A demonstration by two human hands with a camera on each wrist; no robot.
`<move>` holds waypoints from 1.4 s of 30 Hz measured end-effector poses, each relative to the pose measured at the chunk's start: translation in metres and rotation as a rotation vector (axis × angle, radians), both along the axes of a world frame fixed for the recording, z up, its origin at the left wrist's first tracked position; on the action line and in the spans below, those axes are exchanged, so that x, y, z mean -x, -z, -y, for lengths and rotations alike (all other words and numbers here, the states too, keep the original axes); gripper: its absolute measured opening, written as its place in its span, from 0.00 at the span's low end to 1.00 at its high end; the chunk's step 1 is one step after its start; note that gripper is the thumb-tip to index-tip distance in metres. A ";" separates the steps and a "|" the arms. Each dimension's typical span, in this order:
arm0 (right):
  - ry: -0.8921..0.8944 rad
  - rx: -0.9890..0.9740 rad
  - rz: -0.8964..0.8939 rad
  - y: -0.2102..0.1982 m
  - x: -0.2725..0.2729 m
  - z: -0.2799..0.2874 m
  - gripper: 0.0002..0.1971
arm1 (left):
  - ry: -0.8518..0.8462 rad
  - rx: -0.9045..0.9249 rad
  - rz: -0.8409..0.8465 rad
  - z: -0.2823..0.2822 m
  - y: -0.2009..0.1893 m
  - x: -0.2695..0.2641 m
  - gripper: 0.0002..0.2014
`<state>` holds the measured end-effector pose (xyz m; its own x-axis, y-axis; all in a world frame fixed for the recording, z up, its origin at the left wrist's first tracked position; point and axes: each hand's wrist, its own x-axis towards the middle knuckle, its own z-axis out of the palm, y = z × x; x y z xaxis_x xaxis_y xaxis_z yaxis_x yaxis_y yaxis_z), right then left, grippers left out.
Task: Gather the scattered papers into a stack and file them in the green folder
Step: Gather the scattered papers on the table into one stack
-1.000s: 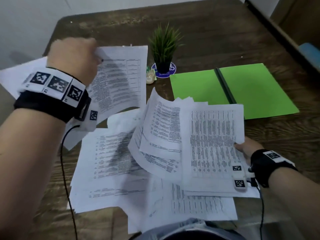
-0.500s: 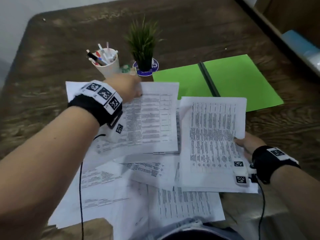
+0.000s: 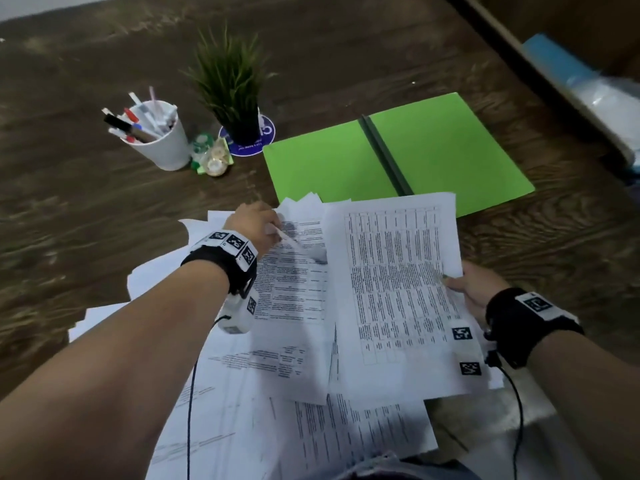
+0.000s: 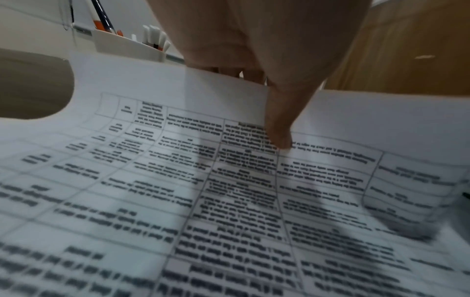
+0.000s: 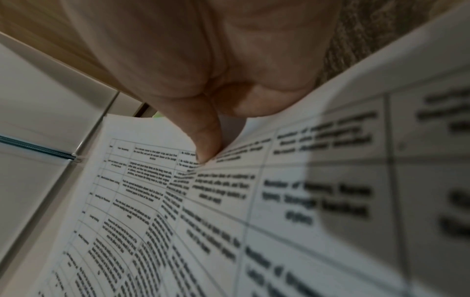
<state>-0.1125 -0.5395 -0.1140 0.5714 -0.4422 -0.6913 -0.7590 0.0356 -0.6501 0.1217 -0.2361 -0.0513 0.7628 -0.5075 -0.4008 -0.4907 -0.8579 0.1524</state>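
While the left hand (image 3: 254, 225) pinches a sheet (image 3: 294, 289) and the right hand (image 3: 476, 289) pinches the stack (image 3: 394, 292), gathering continues; next, lay that sheet on the stack at three o'clock.

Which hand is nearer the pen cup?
Left. The left hand grips a sheet just this side of the pen cup; the right hand holds papers far to its right.
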 end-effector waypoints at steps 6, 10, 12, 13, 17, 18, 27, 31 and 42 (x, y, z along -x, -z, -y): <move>0.079 -0.064 -0.007 0.008 -0.001 0.001 0.20 | -0.008 -0.140 -0.080 0.010 0.008 -0.020 0.25; 0.065 -0.071 -0.038 0.006 -0.005 0.000 0.20 | 0.001 -0.202 -0.040 0.015 0.009 -0.022 0.23; 0.056 -0.062 -0.047 0.006 -0.006 0.001 0.20 | -0.004 -0.185 -0.008 0.014 0.010 -0.021 0.20; 0.048 -0.055 -0.055 0.006 -0.006 0.001 0.20 | -0.015 -0.162 0.004 0.012 0.010 -0.020 0.19; 0.013 -0.020 -0.055 0.004 -0.007 0.000 0.20 | -0.083 -0.025 0.100 0.000 0.010 -0.013 0.14; 0.009 -0.013 -0.053 0.005 -0.007 0.000 0.20 | -0.105 -0.003 0.118 -0.003 0.008 -0.010 0.13; -0.054 0.086 -0.079 0.008 -0.007 -0.002 0.19 | -0.229 -0.049 -0.023 -0.036 0.005 0.006 0.20; -0.072 0.174 -0.143 -0.003 -0.009 -0.009 0.21 | -0.169 -0.229 -0.089 -0.042 0.005 0.014 0.26; -0.096 0.154 -0.125 0.006 -0.009 -0.015 0.20 | -0.334 -0.005 -0.130 -0.070 -0.012 0.028 0.12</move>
